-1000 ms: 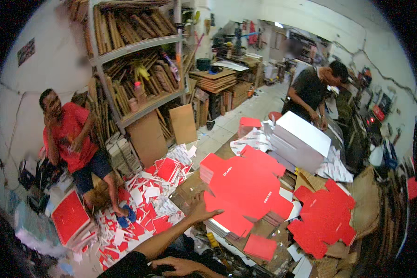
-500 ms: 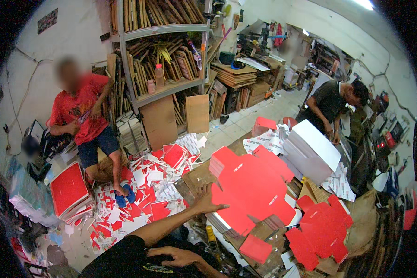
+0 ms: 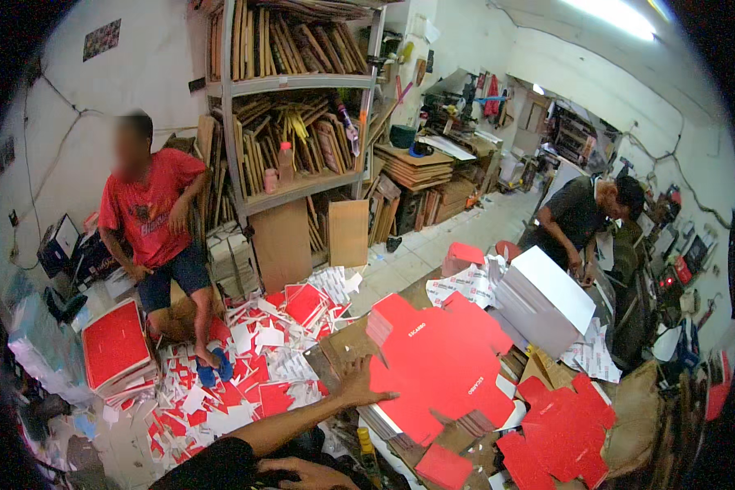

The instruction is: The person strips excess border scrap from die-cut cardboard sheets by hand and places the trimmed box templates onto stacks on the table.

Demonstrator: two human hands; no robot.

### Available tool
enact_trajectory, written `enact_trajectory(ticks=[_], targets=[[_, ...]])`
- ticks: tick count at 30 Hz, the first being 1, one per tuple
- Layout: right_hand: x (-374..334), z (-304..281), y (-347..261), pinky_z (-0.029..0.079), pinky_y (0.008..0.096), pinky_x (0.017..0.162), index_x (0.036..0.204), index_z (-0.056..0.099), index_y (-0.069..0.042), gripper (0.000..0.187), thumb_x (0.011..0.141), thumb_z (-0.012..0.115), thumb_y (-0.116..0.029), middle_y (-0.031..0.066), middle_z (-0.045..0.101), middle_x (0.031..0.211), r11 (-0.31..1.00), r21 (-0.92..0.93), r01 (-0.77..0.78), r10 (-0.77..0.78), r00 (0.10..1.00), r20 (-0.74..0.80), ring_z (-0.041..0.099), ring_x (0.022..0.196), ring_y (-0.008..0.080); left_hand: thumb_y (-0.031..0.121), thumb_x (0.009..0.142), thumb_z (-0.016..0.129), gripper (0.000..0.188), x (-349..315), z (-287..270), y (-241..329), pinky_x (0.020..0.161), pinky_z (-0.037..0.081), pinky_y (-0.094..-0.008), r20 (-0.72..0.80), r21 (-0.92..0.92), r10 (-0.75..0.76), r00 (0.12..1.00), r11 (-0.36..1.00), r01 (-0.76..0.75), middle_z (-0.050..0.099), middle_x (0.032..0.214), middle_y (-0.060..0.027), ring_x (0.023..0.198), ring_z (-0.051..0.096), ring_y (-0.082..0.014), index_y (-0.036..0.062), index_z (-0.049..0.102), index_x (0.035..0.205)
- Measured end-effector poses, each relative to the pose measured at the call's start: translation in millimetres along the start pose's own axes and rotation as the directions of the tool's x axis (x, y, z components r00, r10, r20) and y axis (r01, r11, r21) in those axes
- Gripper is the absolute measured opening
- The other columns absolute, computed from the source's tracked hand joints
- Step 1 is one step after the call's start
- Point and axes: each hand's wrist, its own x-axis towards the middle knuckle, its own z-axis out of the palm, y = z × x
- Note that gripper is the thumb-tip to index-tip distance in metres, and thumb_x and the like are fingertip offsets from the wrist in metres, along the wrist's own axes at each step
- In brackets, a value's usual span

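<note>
My left hand (image 3: 363, 385) reaches from a black sleeve to the near left edge of a stack of red die-cut box blanks (image 3: 441, 363). Its fingers are spread, with the thumb lying against the blanks, and it is open. At the lower edge, my right hand (image 3: 309, 472) lies in front of my dark shirt, fingers stretched out and nothing seen in it; part of it is cut off. To the right of the stack lie more red box blanks (image 3: 557, 429), loosely overlapping. A small red piece (image 3: 443, 467) sits at the table's near side.
Behind the stack stands a tall pile of white-grey sheets (image 3: 543, 298) beside crumpled printed paper. Red and white offcuts (image 3: 220, 392) cover the floor at left. A person in red (image 3: 157, 212) sits there; another in dark clothes (image 3: 576, 220) bends over at right. A shelf (image 3: 302, 86) holds boards.
The whole view has shifted slightly. The seated person's arm has come down from the chest toward the thigh. My left hand stays at the stack's edge, and my right hand now shows less.
</note>
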Motion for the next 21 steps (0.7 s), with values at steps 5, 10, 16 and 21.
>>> enact_trajectory(ticks=[5, 10, 16, 21], targets=[[2, 7, 22, 0.027, 0.0408, 0.11, 0.134, 0.043, -0.002, 0.049, 0.093, 0.053, -0.026, 0.0149, 0.043, 0.14, 0.997, -0.059, 0.048, -0.047, 0.999, 0.014, 0.038, 0.131, 0.0279, 0.077, 0.058, 0.065, 0.127, 5, 10, -17, 0.109, 0.02, -0.0562, -0.007, -0.038, -0.02, 1.0, 0.999, 0.02, 0.026, 0.141, -0.0304, 0.133, 0.021, -0.0489, -0.0092, 0.018, 0.139], [2, 5, 21, 0.027, 0.0402, 0.109, 0.135, 0.042, -0.002, 0.051, 0.093, 0.053, -0.028, 0.0149, 0.043, 0.139, 0.999, -0.046, 0.015, -0.015, 1.0, 0.013, 0.039, 0.13, 0.0278, 0.078, 0.057, 0.065, 0.129, 5, 6, -8, 0.107, 0.017, -0.0609, 0.049, -0.113, -0.034, 0.998, 0.993, 0.039, 0.021, 0.144, -0.0299, 0.134, 0.017, -0.0501, -0.0064, 0.015, 0.141], [0, 11, 33, 0.028, 0.0395, 0.109, 0.136, 0.04, -0.003, 0.052, 0.094, 0.052, -0.031, 0.0149, 0.044, 0.139, 0.998, -0.044, 0.035, -0.035, 0.999, 0.004, 0.039, 0.129, 0.0278, 0.08, 0.056, 0.063, 0.13, 1, 14, -13, 0.107, 0.015, -0.063, -0.042, -0.081, 0.009, 0.999, 0.997, -0.013, 0.019, 0.145, -0.0297, 0.134, 0.015, -0.052, -0.0043, 0.014, 0.142], [3, 9, 2, 0.03, 0.0389, 0.108, 0.137, 0.04, -0.004, 0.053, 0.095, 0.049, -0.034, 0.0155, 0.046, 0.137, 1.0, 0.019, -0.016, 0.016, 1.0, 0.007, 0.042, 0.127, 0.0276, 0.079, 0.057, 0.064, 0.13, 6, 12, -16, 0.108, 0.015, -0.0612, 0.039, -0.057, -0.004, 0.999, 0.998, 0.006, 0.018, 0.145, -0.0314, 0.136, 0.015, -0.0486, -0.006, 0.014, 0.141]])
